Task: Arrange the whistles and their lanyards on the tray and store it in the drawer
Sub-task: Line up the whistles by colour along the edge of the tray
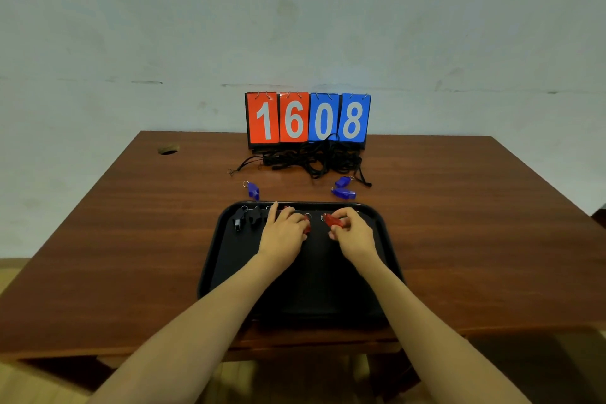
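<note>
A black tray [226, 259] lies at the table's near edge. Two black whistles [246, 217] sit in its far left corner. My left hand [284, 233] rests over a red whistle [307, 227] on the tray, index finger stretched toward the far rim. My right hand [352, 233] pinches another red whistle [335, 221] just above the tray. Beyond the tray, one blue whistle [253, 190] lies on the left and two blue whistles [344, 188] on the right. A tangle of black lanyards [314, 157] lies further back.
A flip scoreboard [308, 118] reading 1608 stands at the back of the brown wooden table [131, 223], against a pale wall. A round cable hole [168, 149] is at the table's far left.
</note>
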Motion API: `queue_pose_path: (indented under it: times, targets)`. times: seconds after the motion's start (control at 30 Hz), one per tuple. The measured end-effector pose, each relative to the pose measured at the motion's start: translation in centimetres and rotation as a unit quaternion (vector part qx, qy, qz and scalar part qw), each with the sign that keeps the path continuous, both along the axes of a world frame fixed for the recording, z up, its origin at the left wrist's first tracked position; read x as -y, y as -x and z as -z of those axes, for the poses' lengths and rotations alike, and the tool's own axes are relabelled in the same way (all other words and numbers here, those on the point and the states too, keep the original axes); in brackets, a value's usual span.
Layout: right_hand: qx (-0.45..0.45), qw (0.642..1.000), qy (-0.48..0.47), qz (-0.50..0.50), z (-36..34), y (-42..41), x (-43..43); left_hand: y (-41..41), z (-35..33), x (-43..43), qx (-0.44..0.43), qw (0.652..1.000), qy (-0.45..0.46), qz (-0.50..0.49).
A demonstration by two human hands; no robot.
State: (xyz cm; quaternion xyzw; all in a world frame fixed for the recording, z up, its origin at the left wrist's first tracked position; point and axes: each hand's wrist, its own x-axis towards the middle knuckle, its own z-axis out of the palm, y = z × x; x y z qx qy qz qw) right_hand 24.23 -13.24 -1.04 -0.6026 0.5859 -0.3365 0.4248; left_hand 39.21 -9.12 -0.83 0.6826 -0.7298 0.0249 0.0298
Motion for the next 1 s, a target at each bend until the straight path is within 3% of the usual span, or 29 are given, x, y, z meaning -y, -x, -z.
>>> queue_pose_path:
  times: [0.17,0.4,0.63,0.8,1.0]
  targets:
    - [0.054,0.998,-0.015,0.015,0.3,-0.2,0.6,0.0,-0.1,1.2,-0.031,0.999,-0.003,-0.043]
    - [0.020,1.000,-0.012,-0.019,1.1,-0.3,1.1,0.1,0.1,2.1,-0.042,0.998,-0.003,-0.051]
    - [-0.060,0.987,0.114,-0.098,1.0,-0.5,1.0,0.0,-0.1,2.3,-0.048,0.997,-0.002,-0.052]
    - [-0.149,0.976,0.114,-0.113,1.6,-0.5,1.6,0.1,-0.4,2.4,-0.041,0.998,-0.009,-0.049]
    - [-0.178,0.969,0.116,-0.124,1.6,-0.5,1.8,0.1,-0.3,2.4,-0.034,0.998,-0.011,-0.049]
